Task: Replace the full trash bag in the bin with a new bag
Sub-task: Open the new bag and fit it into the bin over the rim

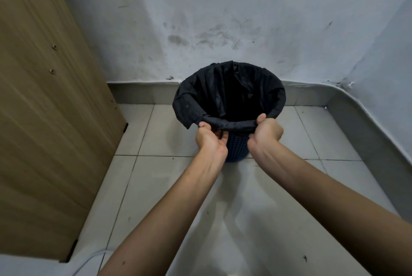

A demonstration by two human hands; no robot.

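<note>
- Head view: one bin [236, 148] stands on the tiled floor [156, 177] near the back wall [223, 19], with bare tiles on both sides and in front of it.
- A wooden panel [44, 108] closes the left side; a grey skirting [356, 124] curves round the right corner.
- One black bag [196, 99] lines the bin, its mouth folded out over the rim; the plastic is thin and creased.
- The left hand [211, 139] pinches the rolled near edge of the bag, thumb on top, fingers curled beneath.
- The right hand [265, 133] grips the same edge just to the right, fingers curled round it.
- The bin is round, dark blue, with a perforated wall showing below the bag.
</note>
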